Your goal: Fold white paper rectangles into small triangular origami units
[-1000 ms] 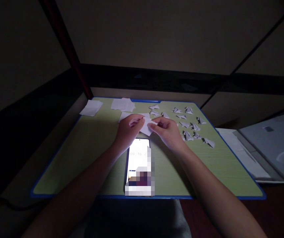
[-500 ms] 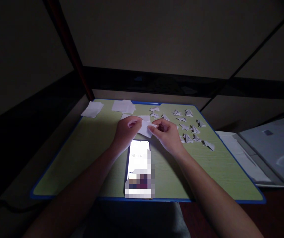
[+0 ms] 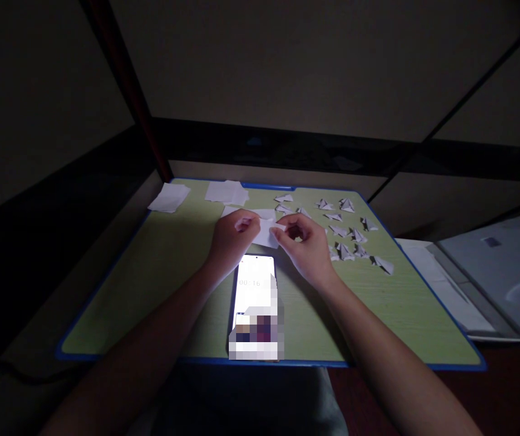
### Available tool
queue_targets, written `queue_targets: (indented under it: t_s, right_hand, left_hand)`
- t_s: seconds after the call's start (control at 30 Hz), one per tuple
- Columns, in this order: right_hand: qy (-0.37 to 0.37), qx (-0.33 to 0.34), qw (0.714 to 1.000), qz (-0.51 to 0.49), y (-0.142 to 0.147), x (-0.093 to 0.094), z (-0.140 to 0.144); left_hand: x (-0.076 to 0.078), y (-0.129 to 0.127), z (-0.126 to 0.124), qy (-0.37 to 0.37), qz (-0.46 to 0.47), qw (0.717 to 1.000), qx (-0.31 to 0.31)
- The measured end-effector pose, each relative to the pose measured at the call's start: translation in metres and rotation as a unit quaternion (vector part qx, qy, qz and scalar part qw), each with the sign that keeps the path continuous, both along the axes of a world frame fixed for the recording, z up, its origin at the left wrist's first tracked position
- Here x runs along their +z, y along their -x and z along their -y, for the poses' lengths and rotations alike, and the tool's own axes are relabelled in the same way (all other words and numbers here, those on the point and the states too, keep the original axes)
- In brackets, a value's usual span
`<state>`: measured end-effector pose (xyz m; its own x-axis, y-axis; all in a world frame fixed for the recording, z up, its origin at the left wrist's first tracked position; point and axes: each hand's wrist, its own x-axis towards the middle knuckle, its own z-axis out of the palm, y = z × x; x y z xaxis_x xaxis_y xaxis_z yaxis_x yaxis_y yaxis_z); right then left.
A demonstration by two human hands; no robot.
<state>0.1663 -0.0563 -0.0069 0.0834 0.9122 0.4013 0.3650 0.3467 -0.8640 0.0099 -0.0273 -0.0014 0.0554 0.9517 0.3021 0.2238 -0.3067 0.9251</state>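
Observation:
A small white piece of paper point(image 3: 266, 235) is held up between my two hands above the middle of the table. My left hand point(image 3: 236, 239) pinches its left side between thumb and fingers. At its right edge, my right hand point(image 3: 305, 242) is closed on it with thumb and forefinger. Behind the hands, another white sheet point(image 3: 262, 213) lies on the table, partly covered. A lit phone point(image 3: 255, 278) showing a timer lies just in front of the hands. To the right of my right hand, several small folded paper pieces point(image 3: 344, 251) are spread out.
The green tabletop point(image 3: 151, 290) has a blue rim. Two paper stacks, a left one point(image 3: 169, 198) and a middle one point(image 3: 226, 192), lie at the far side. A grey, flat case-like object point(image 3: 500, 266) stands beyond the right edge. Dark panels rise behind the table.
The paper has tilted slightly between my fingers, its lower corner now a little higher. Both hands stay in nearly the same place, still pinching it.

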Motion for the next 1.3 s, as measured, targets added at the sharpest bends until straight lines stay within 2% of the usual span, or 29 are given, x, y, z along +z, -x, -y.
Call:
queue_targets:
  t_s: [0.13, 0.27, 0.4, 0.73, 1.0, 1.3]
  right_hand:
    - [-0.078, -0.03, 0.992, 0.094, 0.001, -0.002, 0.003]
    - [-0.16, -0.032, 0.972, 0.167, 0.002, -0.005, 0.003]
    - [-0.199, -0.029, 0.953, 0.228, 0.003, -0.005, 0.005]
    - [-0.234, -0.018, 0.908, 0.348, 0.003, -0.006, 0.007]
    - [-0.241, -0.007, 0.9, 0.362, 0.002, -0.009, 0.007]
    - [-0.258, 0.004, 0.895, 0.364, 0.0, -0.01, 0.006]
  left_hand:
    - [0.001, -0.001, 0.0, 0.015, 0.01, 1.0, 0.005]
    - [0.002, -0.001, 0.001, 0.01, -0.003, 1.0, 0.021]
    - [0.004, -0.001, 0.001, 0.01, -0.004, 1.0, 0.027]
    - [0.001, 0.001, -0.003, -0.002, 0.003, 1.0, 0.028]
    - [-0.001, 0.001, -0.004, 0.013, 0.014, 0.999, 0.03]
    - [-0.006, 0.004, -0.008, 0.023, 0.045, 0.999, 0.0]
